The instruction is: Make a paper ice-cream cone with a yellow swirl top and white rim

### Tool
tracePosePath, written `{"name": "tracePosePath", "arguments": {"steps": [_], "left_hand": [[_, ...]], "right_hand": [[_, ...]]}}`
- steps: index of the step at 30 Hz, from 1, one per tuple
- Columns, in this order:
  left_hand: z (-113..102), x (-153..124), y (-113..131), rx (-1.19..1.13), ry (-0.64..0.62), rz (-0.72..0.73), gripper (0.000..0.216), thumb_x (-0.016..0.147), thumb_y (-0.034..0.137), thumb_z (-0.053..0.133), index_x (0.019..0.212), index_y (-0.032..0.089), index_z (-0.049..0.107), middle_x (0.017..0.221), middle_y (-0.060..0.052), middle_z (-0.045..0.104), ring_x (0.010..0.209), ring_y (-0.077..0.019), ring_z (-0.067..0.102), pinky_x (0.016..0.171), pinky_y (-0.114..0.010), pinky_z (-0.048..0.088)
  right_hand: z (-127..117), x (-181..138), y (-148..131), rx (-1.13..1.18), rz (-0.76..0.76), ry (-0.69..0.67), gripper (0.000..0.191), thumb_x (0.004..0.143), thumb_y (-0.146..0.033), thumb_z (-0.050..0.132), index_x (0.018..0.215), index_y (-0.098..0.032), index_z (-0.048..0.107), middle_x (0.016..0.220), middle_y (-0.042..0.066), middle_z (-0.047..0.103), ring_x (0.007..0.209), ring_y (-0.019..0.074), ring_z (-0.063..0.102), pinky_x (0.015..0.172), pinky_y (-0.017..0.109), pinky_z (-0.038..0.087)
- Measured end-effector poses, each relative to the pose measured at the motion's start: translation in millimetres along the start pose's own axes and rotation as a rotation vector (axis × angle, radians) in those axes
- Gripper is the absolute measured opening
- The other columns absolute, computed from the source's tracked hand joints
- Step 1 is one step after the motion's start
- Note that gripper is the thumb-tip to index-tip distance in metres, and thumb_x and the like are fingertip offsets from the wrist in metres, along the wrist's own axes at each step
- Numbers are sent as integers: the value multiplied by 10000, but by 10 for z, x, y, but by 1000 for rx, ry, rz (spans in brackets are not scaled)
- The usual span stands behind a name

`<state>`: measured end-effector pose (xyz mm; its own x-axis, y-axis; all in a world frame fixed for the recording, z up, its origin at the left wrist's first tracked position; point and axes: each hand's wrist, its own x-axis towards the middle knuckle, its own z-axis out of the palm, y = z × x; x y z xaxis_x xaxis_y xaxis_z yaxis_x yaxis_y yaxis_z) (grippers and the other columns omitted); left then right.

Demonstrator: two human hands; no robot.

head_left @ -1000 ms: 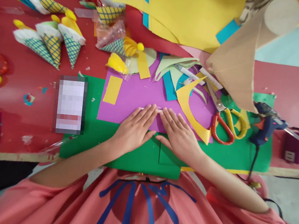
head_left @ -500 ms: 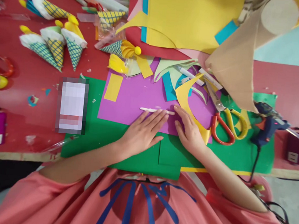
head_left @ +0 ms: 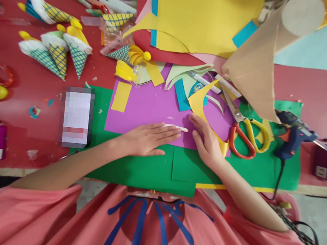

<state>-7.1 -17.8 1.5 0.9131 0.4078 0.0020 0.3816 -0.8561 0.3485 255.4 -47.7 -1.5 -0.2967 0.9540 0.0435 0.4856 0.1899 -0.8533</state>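
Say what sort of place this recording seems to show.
Probably a craft workspace, though whether workshop, classroom or home I cannot tell. The glue gun, the scissors lying beside it and the patterned cones at the table's far left suggest it.

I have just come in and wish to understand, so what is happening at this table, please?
A person's left hand lies outstretched over a thin white roll on a purple sheet, covering part of it. The right hand is half-curled near the roll's uncovered end and seems to hold nothing. Scissors and a glue gun lie farther right; decorated paper cones lie at upper left.
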Motion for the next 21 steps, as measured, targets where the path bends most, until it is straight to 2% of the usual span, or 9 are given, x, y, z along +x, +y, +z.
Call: {"name": "tracePosePath", "arguments": {"steps": [5, 6, 8, 12, 15, 17, 21], "left_hand": [[-107, 212, -308, -2, -32, -216, 680, 1031, 473, 346, 1600, 142, 174, 1671, -132, 218, 1568, -231, 206, 1287, -427, 167], [-116, 218, -324, -16, -56, -219, 694, 1024, 487, 364, 1600, 150, 175, 1674, -128, 208, 1570, -234, 197, 1289, -433, 162], [-122, 162, -284, -69, -131, -156, 711, 1002, 521, 415, 1598, 200, 199, 1672, -96, 228, 1567, -222, 209, 1292, -416, 156], [-199, -68, -99, -185, -198, 24, 645, 984, 501, 477, 1563, 270, 313, 1602, -39, 403, 1521, -166, 332, 1287, -350, 196], [-343, -111, -46, -250, -129, 114, 566, 996, 481, 436, 1511, 248, 429, 1547, -44, 483, 1489, -173, 394, 1282, -352, 231], [-407, -21, -50, -291, -91, 103, 512, 999, 460, 411, 1459, 259, 510, 1536, -40, 493, 1476, -179, 417, 1286, -372, 232], [-323, 319, -128, -419, -390, 110, 607, 925, 461, 543, 1510, 376, 405, 1606, 81, 343, 1513, -138, 340, 1312, -311, 126]], "right_hand": [[7, -8, 33, 51, -12, 8, 466, 1039, -302, 382, 1504, -275, 371, 1533, 117, 501, 1424, 247, 498, 1165, 517, 462], [11, -12, 45, 66, -11, 18, 470, 1040, -306, 381, 1508, -278, 366, 1546, 114, 485, 1439, 248, 479, 1170, 518, 457], [21, -19, 70, 100, -7, 34, 478, 1039, -314, 382, 1516, -283, 356, 1574, 110, 447, 1470, 250, 435, 1183, 515, 443], [29, -24, 94, 167, 3, 46, 482, 1040, -307, 383, 1521, -293, 347, 1600, 99, 412, 1501, 245, 382, 1203, 497, 421], [27, -19, 87, 200, 7, 47, 477, 1043, -307, 382, 1518, -289, 348, 1599, 102, 413, 1501, 243, 380, 1209, 498, 411], [24, -14, 75, 207, 17, 42, 473, 1043, -322, 380, 1514, -282, 351, 1596, 107, 418, 1499, 245, 385, 1212, 510, 403], [19, -7, 55, 232, 33, 51, 462, 1044, -342, 378, 1499, -263, 370, 1578, 119, 445, 1483, 241, 414, 1217, 515, 392]]}}
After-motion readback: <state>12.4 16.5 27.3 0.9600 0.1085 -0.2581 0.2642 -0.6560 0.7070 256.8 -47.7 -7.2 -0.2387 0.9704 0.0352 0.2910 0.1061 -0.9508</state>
